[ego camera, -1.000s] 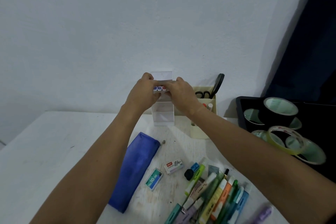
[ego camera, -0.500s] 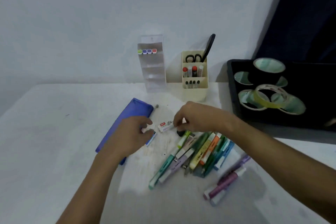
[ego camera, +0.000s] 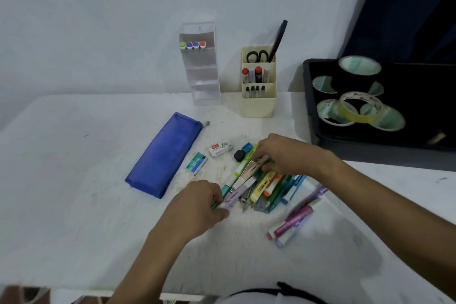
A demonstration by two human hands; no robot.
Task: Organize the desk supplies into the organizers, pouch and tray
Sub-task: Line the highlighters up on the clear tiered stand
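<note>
From the head view, both hands work at the heap of highlighters and pens (ego camera: 265, 184) lying on the white table (ego camera: 74, 180): the left hand (ego camera: 199, 203) pinches the near end of a lilac highlighter (ego camera: 234, 197), and the right hand (ego camera: 278, 154) curls its fingers around the far ends of the heap. The blue pouch (ego camera: 164, 155) lies just left of the heap, with the clear organizer (ego camera: 201, 66) and cream organizer (ego camera: 259, 84) standing by the wall and the black tray (ego camera: 318, 136) of tape rolls at the right

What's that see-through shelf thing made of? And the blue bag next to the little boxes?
The see-through organizer looks like hard clear plastic, maybe acrylic: the wall shows through it and its edges are stiff and glossy. The blue pouch looks like soft plastic or coated fabric: it lies flat, slightly saggy, with a dull sheen. Which one, I can't tell.
</note>
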